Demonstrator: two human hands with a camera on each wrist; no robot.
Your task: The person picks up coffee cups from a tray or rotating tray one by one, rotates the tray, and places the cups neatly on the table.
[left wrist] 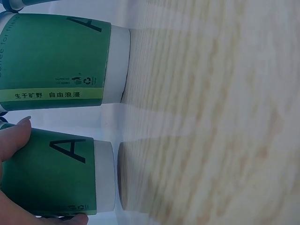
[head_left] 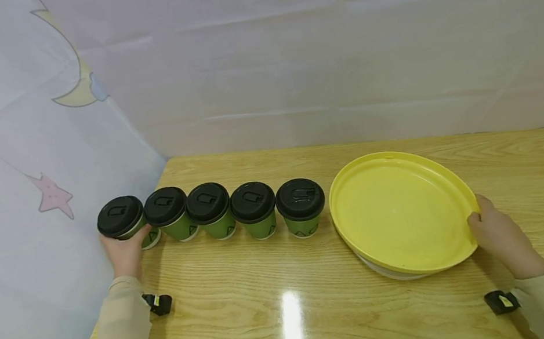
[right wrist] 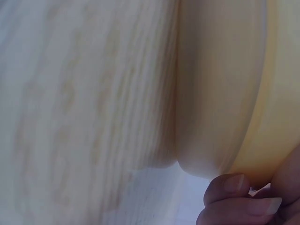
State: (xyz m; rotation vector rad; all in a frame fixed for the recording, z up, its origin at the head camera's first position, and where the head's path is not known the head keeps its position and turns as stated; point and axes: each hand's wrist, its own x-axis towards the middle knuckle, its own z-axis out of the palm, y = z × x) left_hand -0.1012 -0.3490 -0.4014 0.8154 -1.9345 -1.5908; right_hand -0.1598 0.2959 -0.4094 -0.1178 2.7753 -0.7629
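At the left end of a row of paper coffee cups, my left hand (head_left: 125,256) grips a green cup with a black lid (head_left: 120,214). In the left wrist view, fingers and thumb wrap this cup (left wrist: 51,168), and a narrow gap shows between its white base and the tabletop. Its neighbour, another green cup (left wrist: 61,61), stands upright beside it. On the right, my right hand (head_left: 504,234) pinches the rim of a large round yellow lid (head_left: 400,215). Under that lid sits a pale round tub (right wrist: 211,93), mostly hidden from above.
Several more lidded cups (head_left: 253,207) continue the row toward the yellow lid. The wood-grain table (head_left: 230,316) meets a pale fabric wall (head_left: 258,78) behind and another at left. Each wrist carries a small black camera (head_left: 159,303).
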